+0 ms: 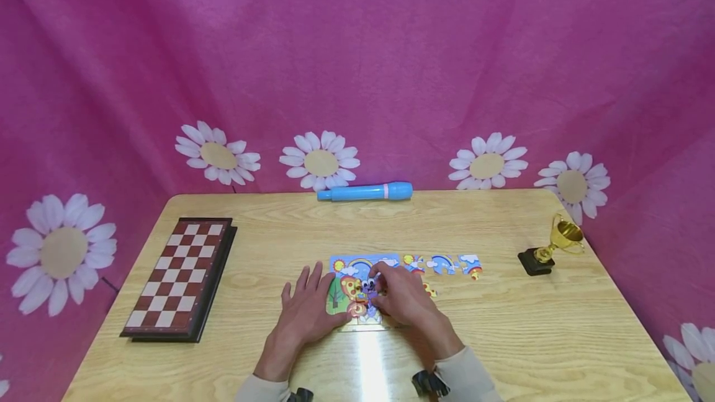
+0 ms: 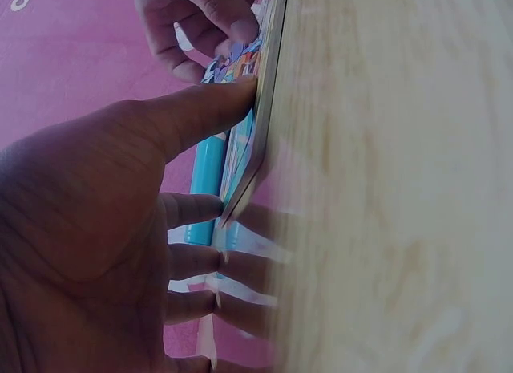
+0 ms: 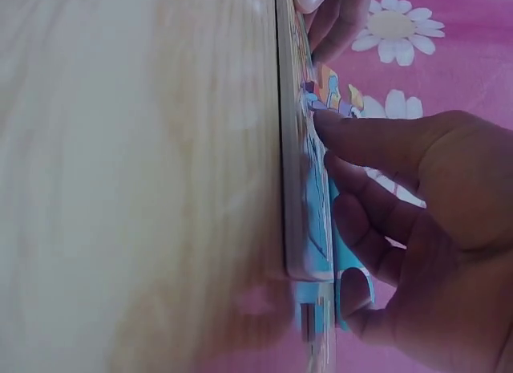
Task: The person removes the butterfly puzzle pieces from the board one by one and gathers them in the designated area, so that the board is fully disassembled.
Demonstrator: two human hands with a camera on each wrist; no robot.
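A colourful jigsaw puzzle board [image 1: 337,304] with a sun, rainbow and tree picture lies near the front middle of the table. My left hand [image 1: 304,310] rests at its left side with fingers spread; in the left wrist view the thumb [image 2: 216,108] touches the board's near edge. Over the middle of the board my right hand [image 1: 408,296] pinches a purple puzzle piece [image 1: 368,285] between thumb and fingers. That piece stands tilted up from the board in the right wrist view. The right hand hides part of the board's right half.
Loose puzzle pieces [image 1: 442,264] lie right of the board, one partly behind the right hand. A chessboard [image 1: 175,278] sits at the left, a gold trophy cup [image 1: 561,237] on a black base at the right. Along the back edge lies a blue tube-shaped object [image 1: 360,193].
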